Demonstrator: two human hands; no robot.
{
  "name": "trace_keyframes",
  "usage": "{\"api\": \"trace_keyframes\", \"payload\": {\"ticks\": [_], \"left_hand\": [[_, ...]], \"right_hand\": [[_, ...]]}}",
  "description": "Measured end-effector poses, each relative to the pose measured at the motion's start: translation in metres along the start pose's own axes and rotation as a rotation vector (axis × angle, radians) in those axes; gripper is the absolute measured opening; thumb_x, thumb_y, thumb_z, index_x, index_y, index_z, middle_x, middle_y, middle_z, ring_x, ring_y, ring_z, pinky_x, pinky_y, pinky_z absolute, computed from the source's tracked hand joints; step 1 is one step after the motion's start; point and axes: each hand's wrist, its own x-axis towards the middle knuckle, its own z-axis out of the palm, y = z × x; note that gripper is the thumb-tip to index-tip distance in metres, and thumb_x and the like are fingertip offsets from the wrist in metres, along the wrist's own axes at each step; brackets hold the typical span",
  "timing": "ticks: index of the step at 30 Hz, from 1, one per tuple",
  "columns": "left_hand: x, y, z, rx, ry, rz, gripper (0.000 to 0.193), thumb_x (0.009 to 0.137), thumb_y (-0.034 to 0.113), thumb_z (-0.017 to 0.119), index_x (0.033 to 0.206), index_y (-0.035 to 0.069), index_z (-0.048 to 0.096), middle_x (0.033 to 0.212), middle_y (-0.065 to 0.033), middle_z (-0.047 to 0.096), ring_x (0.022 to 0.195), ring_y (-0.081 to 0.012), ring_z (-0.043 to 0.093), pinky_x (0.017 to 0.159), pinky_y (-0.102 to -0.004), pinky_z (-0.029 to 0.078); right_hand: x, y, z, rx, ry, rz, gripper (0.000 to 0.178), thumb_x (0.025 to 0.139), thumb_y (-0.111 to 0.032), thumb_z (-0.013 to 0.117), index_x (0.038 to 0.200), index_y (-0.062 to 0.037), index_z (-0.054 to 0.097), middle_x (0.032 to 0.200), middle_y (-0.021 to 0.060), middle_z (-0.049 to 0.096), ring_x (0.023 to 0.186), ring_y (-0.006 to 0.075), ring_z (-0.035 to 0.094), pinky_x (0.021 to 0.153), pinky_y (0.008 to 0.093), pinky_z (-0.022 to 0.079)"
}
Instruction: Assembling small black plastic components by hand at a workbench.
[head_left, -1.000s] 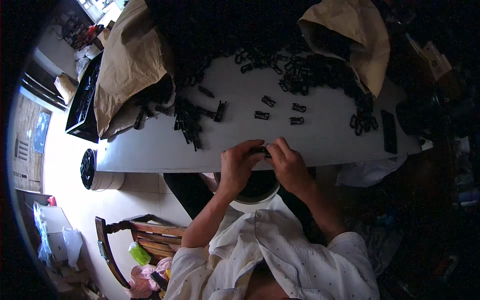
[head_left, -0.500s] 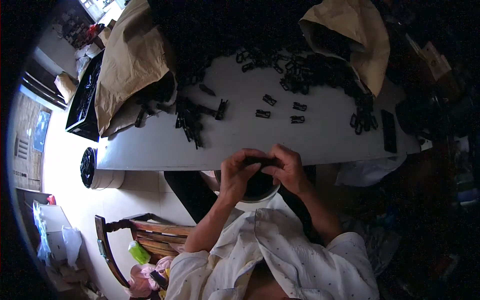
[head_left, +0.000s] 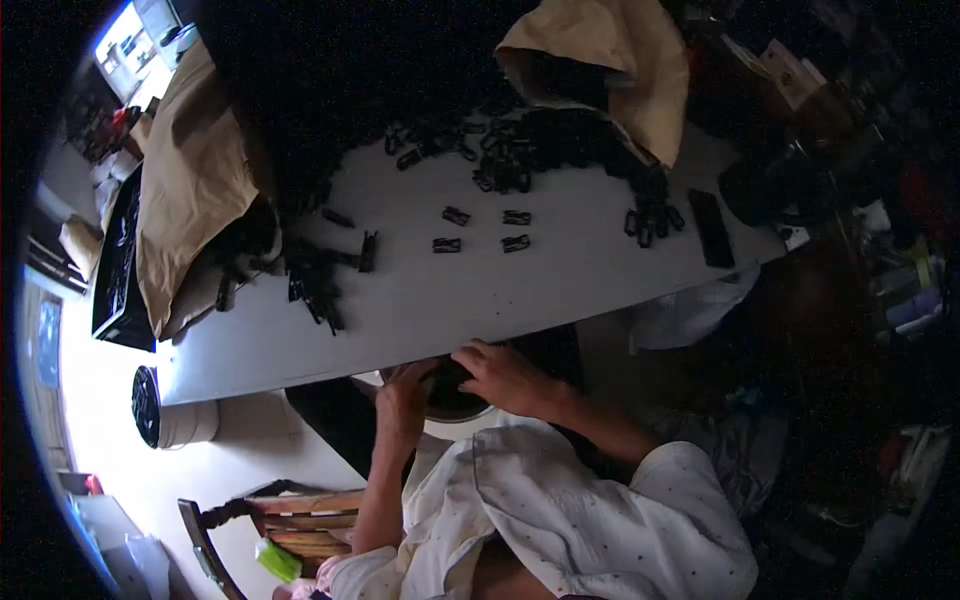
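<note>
1. The left hand (head_left: 403,392) is at the table's front edge, its fingers bent over a bucket (head_left: 460,419) with dark contents; I cannot tell whether it grips anything.
2. The right hand (head_left: 500,378) reaches across the same bucket from the other side, fingers curled and pointing toward the left hand; whether they close on something is hidden.
3. Four small black parts (head_left: 456,215) lie apart from one another on the middle of the pale table (head_left: 420,305), beyond both hands.
4. A dark heap of similar parts (head_left: 570,145) spreads along the far side, and a jumbled pile (head_left: 315,285) lies at the left.
5. At the right, a small cluster (head_left: 652,218) sits near a flat dark rectangular object (head_left: 711,230).
6. Two brown paper bags (head_left: 195,190) stand over the piles, one at each side, hiding some of what lies behind them.
7. A black crate (head_left: 122,328) is just beyond the left bag; a pale pail (head_left: 190,424) holding black pieces stands below the table's left end.
8. Nearer the person's left are a wooden chair (head_left: 310,522) and a green packet (head_left: 277,560).
</note>
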Motion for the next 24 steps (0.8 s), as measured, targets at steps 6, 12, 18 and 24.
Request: {"api": "trace_keyframes", "payload": {"ticks": [6, 12, 18, 24], "left_hand": [[-0.008, 0.138, 0.013, -0.519, -0.167, 0.252, 0.048, 0.089, 0.034, 0.048, 0.121, -0.002, 0.049, 0.117, -0.0205, 0.053, 0.109, -0.031, 0.051, 0.096, -0.0384, 0.037], [-0.091, 0.191, 0.007, -1.38, -0.303, -0.054, 0.064, 0.085, 0.045, 0.047, 0.126, -0.002, 0.038, 0.118, -0.0165, 0.049, 0.099, -0.0221, 0.05, 0.089, -0.0333, 0.038], [-0.158, 0.212, -0.035, -2.366, -0.516, -0.583, 0.084, 0.08, 0.058, 0.047, 0.133, -0.003, 0.024, 0.119, -0.0116, 0.043, 0.088, -0.0114, 0.048, 0.081, -0.0271, 0.04], [-0.09, 0.284, -0.001, -2.91, -0.697, -0.891, 0.103, 0.073, 0.073, 0.043, 0.14, 0.004, 0.007, 0.139, -0.0168, 0.017, 0.096, -0.011, 0.047, 0.089, -0.0357, 0.038]], "right_hand": [[-0.017, 0.091, -0.096, -0.32, 0.488, 0.387, 0.011, 0.078, -0.007, 0.058, 0.088, -0.0013, 0.058, 0.085, 0.0162, 0.059, 0.078, 0.031, 0.058, 0.068, 0.0401, 0.046], [0.014, 0.149, -0.161, -0.917, 0.543, 0.622, 0.017, 0.075, -0.008, 0.06, 0.09, 0.0015, 0.059, 0.088, 0.0197, 0.058, 0.08, 0.0348, 0.058, 0.068, 0.0423, 0.047], [0.008, 0.184, -0.16, -0.973, 0.427, 0.664, 0.029, 0.071, 0.0, 0.058, 0.1, 0.0047, 0.057, 0.088, 0.0235, 0.058, 0.072, 0.0377, 0.059, 0.061, 0.0448, 0.048], [0.036, 0.15, -0.135, 0.378, 0.548, 0.381, 0.033, 0.071, 0.001, 0.06, 0.103, 0.0006, 0.057, 0.08, 0.0102, 0.058, 0.065, 0.0193, 0.058, 0.059, 0.032, 0.048]]}}
